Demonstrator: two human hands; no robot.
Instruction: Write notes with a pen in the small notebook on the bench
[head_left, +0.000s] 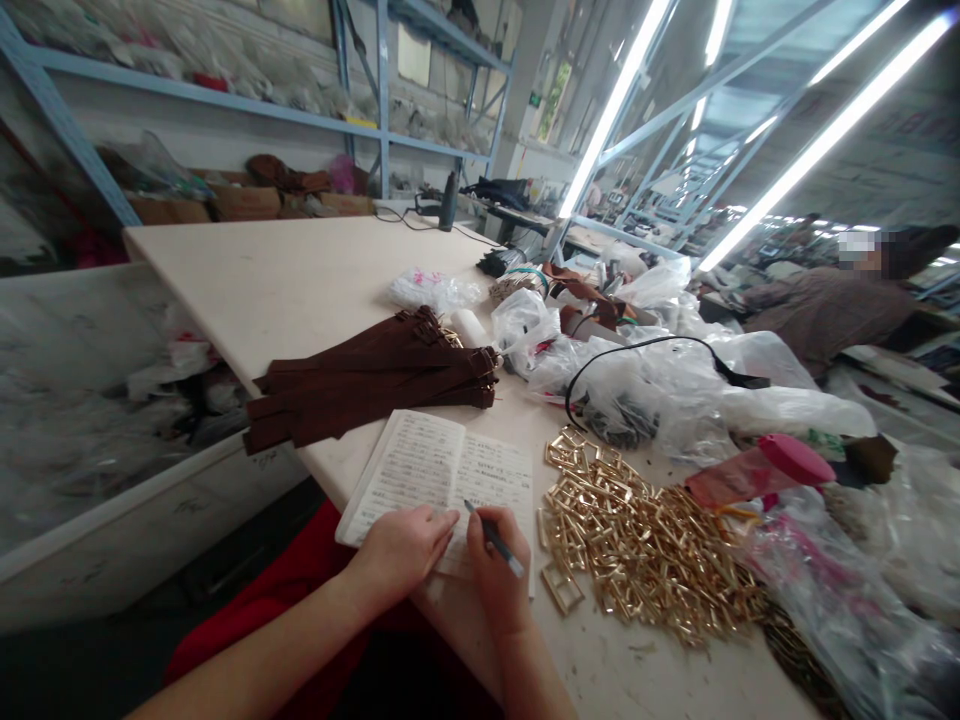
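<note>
An open notebook (414, 462) with handwritten lines lies at the near edge of the table. Across its lower left page rests my left hand (401, 548), fingers laid on the paper and holding nothing. My right hand (501, 570) is closed around a pen (495, 540), whose tip points at the right page. Just right of the notebook spreads a heap of gold metal buckles (652, 545). Behind the notebook lies a bundle of dark brown straps (367, 375), with metal pieces at their far ends.
A pink bottle (761, 468) lies among clear plastic bags (637, 385) on the right. A white bin (135, 545) stands left of the table (247, 270). Blue shelving (225, 100) holds bags at the back. At far right is another person (825, 305).
</note>
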